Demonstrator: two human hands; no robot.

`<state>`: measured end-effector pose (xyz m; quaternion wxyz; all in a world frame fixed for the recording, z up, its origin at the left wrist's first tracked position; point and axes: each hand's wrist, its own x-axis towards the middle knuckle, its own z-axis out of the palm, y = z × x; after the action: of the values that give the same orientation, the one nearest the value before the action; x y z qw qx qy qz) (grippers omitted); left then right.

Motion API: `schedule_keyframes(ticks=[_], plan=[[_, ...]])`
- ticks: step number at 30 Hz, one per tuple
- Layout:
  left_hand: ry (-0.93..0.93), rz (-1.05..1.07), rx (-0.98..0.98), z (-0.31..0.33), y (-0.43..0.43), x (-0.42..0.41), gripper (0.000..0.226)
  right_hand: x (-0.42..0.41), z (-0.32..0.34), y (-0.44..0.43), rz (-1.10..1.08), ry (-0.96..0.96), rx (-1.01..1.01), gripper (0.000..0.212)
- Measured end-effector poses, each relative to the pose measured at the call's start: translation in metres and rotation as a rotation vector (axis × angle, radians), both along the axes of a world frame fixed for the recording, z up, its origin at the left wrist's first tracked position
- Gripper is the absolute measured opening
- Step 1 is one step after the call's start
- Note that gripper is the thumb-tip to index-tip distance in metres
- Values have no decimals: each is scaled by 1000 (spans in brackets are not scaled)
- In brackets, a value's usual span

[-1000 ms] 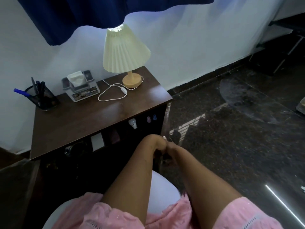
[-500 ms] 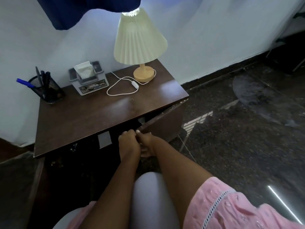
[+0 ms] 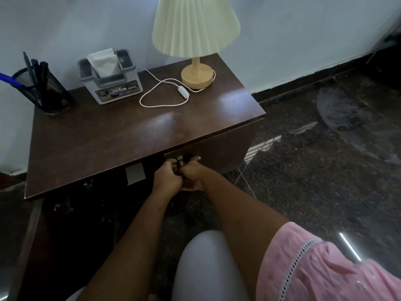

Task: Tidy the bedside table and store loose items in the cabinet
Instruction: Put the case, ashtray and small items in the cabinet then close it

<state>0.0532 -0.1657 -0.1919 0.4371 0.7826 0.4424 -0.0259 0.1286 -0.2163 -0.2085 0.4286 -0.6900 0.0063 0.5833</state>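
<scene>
The cabinet door (image 3: 208, 153) under the desk (image 3: 108, 135) is sitting almost flush, and both hands are busy at the small metal handle (image 3: 179, 159) near its upper left corner. The left hand (image 3: 167, 178) and right hand (image 3: 193, 174) are each curling tight around it, knuckles touching. I'd judge the storing is over and the shutting is in hand; the next move is calling for a firm, straight push to seat the door. Just left of the door the cabinet opening is showing dark, with a pale flat thing (image 3: 135, 176) at its top; the rest is too dim to make out. Directly above the door the lamp (image 3: 196, 29) is standing, its cord (image 3: 165, 92) looping. Up and left of the door the tissue box (image 3: 110, 83) is offering one tissue (image 3: 104, 61). Farthest left of the door the mesh pen holder (image 3: 46, 92) is holding pens, a blue pen (image 3: 9, 80) sticking out.
</scene>
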Motion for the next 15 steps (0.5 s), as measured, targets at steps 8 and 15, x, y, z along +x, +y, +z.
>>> schedule_keyframes(ticks=[8, 15], plan=[[18, -66, -98, 2, 4, 3, 54, 1, 5, -6, 115, -89, -91, 55], [-31, 107, -226, 44, 47, -36, 35, -19, 49, 9, 390, -304, -215, 63]])
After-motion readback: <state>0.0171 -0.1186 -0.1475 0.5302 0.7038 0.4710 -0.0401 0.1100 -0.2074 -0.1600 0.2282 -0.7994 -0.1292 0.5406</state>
